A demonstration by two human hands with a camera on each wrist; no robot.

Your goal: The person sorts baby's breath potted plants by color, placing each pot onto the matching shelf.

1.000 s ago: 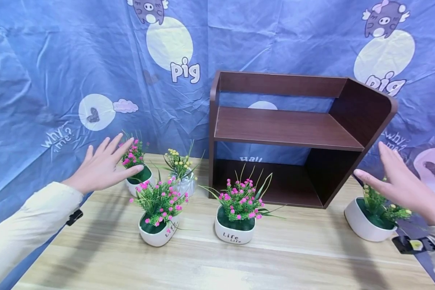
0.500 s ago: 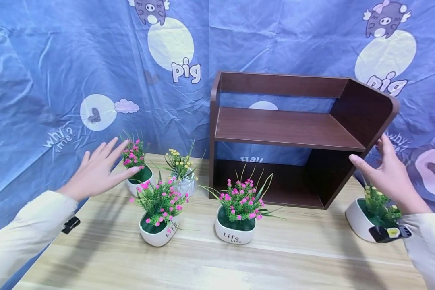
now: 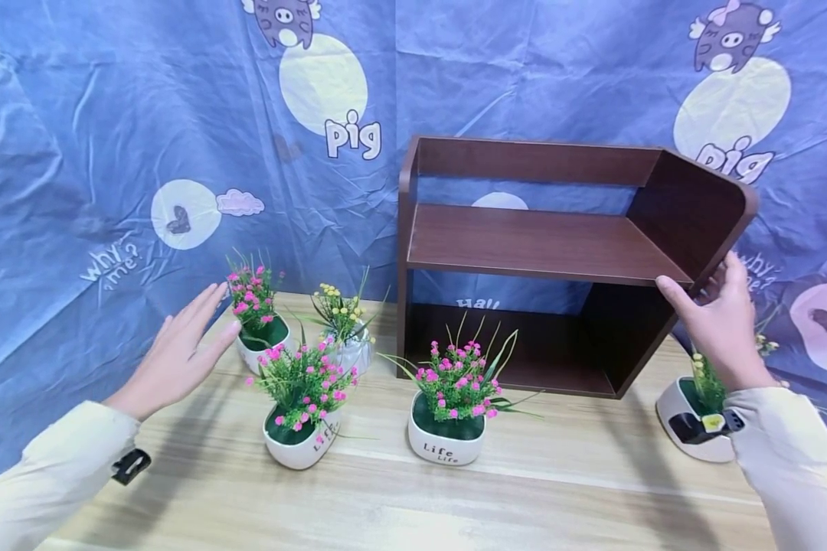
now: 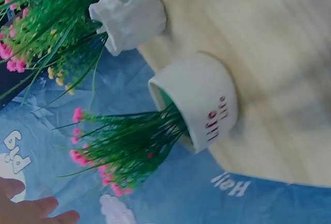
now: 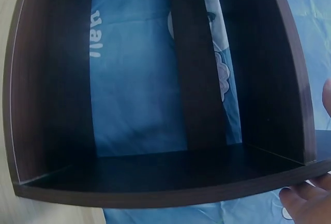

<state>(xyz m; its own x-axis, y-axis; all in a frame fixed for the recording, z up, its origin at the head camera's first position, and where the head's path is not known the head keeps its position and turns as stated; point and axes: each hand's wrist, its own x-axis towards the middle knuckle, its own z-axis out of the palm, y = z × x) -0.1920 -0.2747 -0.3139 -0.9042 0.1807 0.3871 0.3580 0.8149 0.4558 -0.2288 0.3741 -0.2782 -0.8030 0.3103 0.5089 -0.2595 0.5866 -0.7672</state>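
A dark-brown wooden two-tier shelf (image 3: 537, 241) is gripped at its three o'clock side by the right hand (image 3: 724, 325); near nine o'clock, the left hand (image 3: 168, 358) is held beside a white, pink-flowered oval pot (image 3: 259, 337).

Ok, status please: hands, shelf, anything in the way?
Left hand open, empty. Right hand straddling the right side panel of the shelf, grip unclear. Shelf upright. Pink-flowered pot stands in front.
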